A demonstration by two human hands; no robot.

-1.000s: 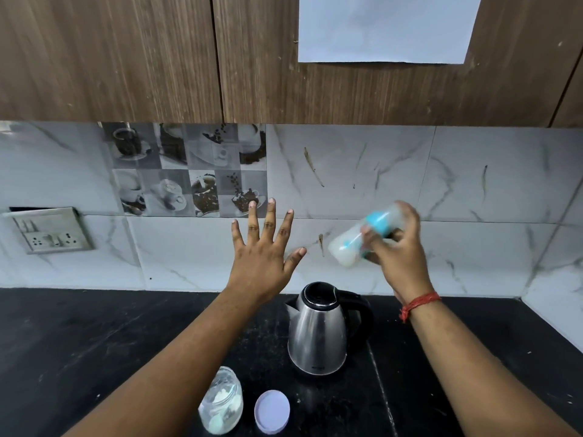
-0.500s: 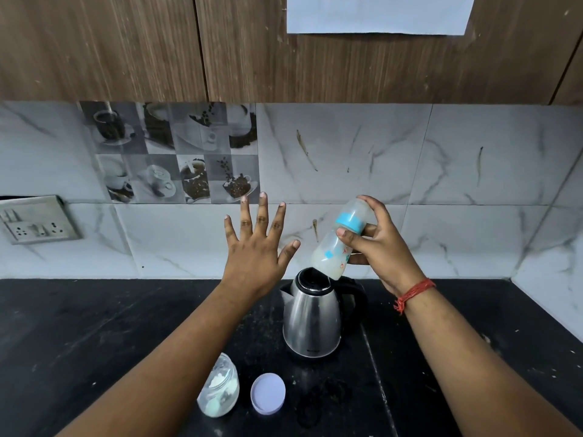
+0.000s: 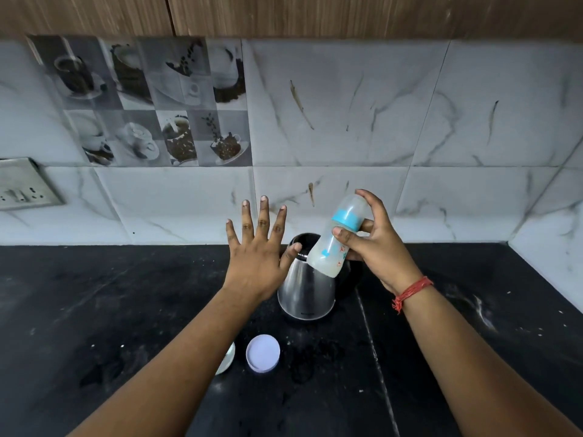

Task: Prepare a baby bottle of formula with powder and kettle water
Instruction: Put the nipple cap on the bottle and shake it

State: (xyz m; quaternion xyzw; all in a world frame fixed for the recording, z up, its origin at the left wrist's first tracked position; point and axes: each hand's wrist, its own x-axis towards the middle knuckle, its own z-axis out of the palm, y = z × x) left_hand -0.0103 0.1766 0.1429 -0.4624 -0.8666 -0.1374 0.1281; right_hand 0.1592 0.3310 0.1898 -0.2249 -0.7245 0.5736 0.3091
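We see a black bench (image 3: 94, 310) that goes from side to side, with a grey tiled wall (image 3: 347, 121) behind it at 12 o'clock. A shiny metal kettle (image 3: 304, 294) stands on the bench near the middle. Our left hand (image 3: 257, 257) is held up in the air just beside the kettle, at its 9 o'clock, with the fingers straight and spread wide and nothing in its grip. Our right hand (image 3: 375, 247) has its grip closed round the baby bottle (image 3: 336, 239), fingers and thumb curled about it. The bottle is tilted, with its bottom low in front of the kettle and its blue ring (image 3: 345, 219) higher up. A round pale lid (image 3: 262, 353) lies flat on the bench at the kettle's 7 o'clock. Just beside it, at its 9 o'clock, a jar (image 3: 227, 359) peeks out from under our left arm.
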